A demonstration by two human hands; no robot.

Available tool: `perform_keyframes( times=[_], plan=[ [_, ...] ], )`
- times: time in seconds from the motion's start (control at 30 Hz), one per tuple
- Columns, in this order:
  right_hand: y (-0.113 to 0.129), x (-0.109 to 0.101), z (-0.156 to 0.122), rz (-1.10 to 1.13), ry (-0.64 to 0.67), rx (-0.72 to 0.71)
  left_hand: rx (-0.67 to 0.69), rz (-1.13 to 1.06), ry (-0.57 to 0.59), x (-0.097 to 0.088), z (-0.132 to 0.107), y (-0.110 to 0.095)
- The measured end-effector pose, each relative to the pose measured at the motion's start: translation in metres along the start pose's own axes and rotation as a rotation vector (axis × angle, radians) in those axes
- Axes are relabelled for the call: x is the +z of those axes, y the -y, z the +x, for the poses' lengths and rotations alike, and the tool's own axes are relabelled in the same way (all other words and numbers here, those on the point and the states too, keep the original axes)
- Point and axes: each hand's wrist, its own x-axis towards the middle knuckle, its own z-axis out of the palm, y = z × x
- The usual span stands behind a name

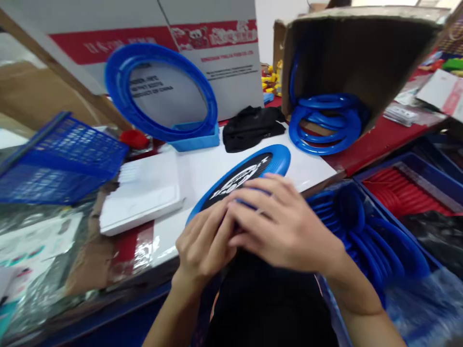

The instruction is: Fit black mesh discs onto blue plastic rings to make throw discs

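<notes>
Disc (241, 179), round, blue-rimmed, black centre with white lettering; left hand (205, 245) and right hand (284, 224) curl together at its near edge; whether gripping, cannot tell.

Blue-rimmed disc (237, 182) partly hidden behind right grip (284, 224)

Single view, worn on person's head, facing forward and steeply down over own body. Near viewpoint: left hand (204, 243) and right hand (285, 229) large at frame center, forearms (175, 308) cut by bottom edge. Dark clothing (267, 303) at bottom center, seen from above. White work surface (197, 166) mid-frame, seen at slant, front edge climbing toward right. Farther off: printed carton (227, 65) across upper left and center; open box (361, 58) at upper right, view reaching inside. Wide coverage: blue basket (61, 159) at left edge, stacked blue parts (378, 250) at lower right.
</notes>
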Motion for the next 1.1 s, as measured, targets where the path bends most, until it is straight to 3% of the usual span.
perform_keyframes(
  times=[0.1, 0.17, 0.27, 0.43, 0.67, 0.8, 1.0, 1.1],
  plan=[
    [-0.036, -0.004, -0.015, -0.006, -0.163, -0.003, 0.354, -0.085, -0.066, -0.009, 0.013, 0.015],
    [-0.048, -0.003, -0.022, -0.010, -0.193, -0.011, 0.453, -0.163, -0.089, -0.010, 0.021, 0.018],
    [-0.053, -0.005, -0.026, 0.000, -0.199, -0.024, 0.408, -0.280, -0.063, -0.011, 0.032, 0.016],
    [-0.041, -0.004, -0.026, -0.038, -0.310, 0.058, 0.309, -0.301, 0.110, -0.023, 0.050, 0.004],
    [-0.009, 0.016, -0.022, -0.130, -0.484, 0.150, 0.268, -0.271, 0.008, -0.025, 0.052, -0.004],
    [-0.009, 0.016, -0.027, -0.083, -0.453, 0.154, 0.209, -0.306, 0.025, -0.030, 0.030, 0.010],
    [-0.043, 0.002, -0.055, 0.246, -0.336, 0.225, 0.038, -0.592, -0.035, -0.042, 0.004, 0.057],
    [-0.047, 0.002, -0.060, 0.327, -0.299, 0.215, 0.069, -0.579, 0.022, -0.054, 0.011, 0.054]
  ],
)
